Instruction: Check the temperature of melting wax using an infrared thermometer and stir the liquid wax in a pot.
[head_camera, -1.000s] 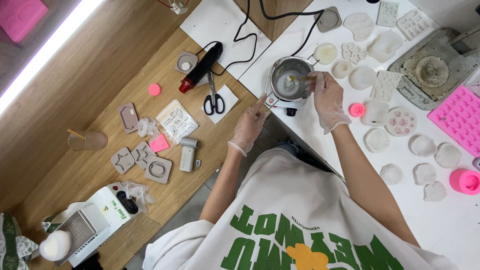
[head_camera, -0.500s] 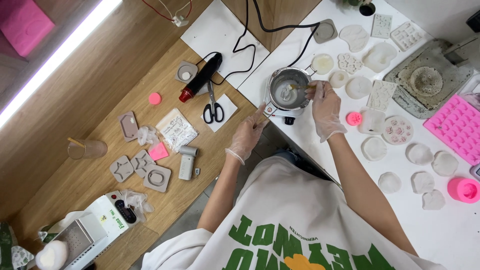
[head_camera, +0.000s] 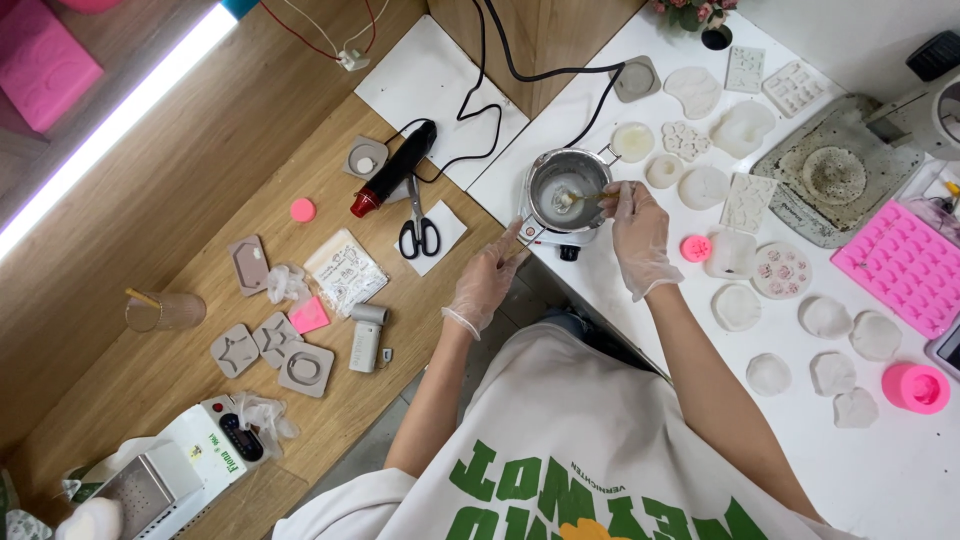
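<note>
A round metal pot with pale melted stuff inside stands on a small heater at the corner of the white table. My right hand, in a clear glove, holds a thin stirring stick whose tip dips into the pot. My gloved left hand rests its fingertips against the heater's base at the pot's near left side. Both arms reach out from a white sweatshirt with green print.
White and pink silicone moulds and pale cast pieces cover the white table to the right. On the wooden table lie scissors, a black heat gun, grey moulds, a glass cup and a white device.
The view has shifted slightly, so everything sits a little up and left. My right hand keeps the stick moving in the pot; my left hand stays at the heater base.
</note>
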